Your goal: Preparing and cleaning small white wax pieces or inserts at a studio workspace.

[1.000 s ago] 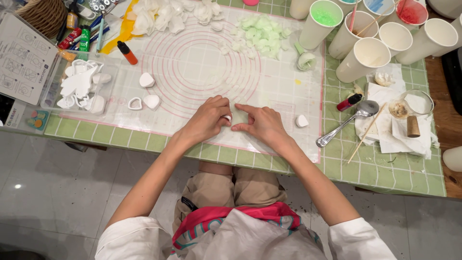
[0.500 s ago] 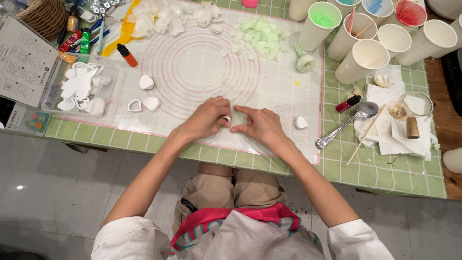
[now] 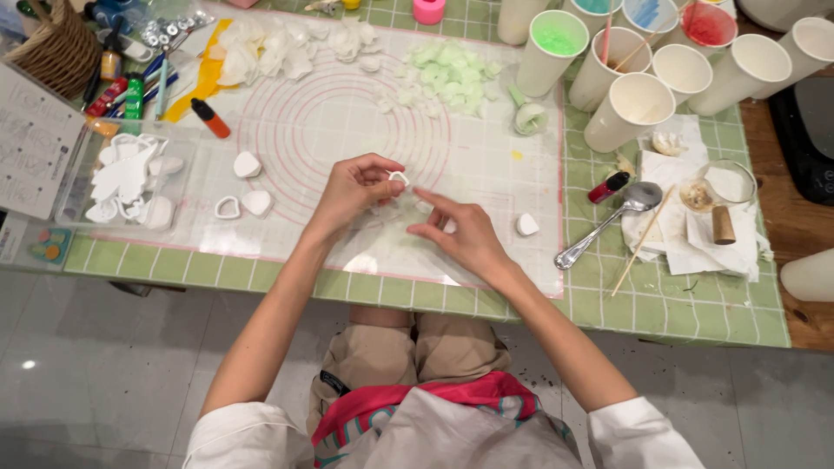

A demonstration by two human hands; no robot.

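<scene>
Heart cutter (image 3: 399,178) pinched by left hand (image 3: 352,189), white petals (image 3: 261,48) beyond.

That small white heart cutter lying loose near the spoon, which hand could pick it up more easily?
The right hand, probably. It rests open on the mat with nothing in it, close to that white cutter, while the left hand pinches another small cutter and sits farther away.
</scene>
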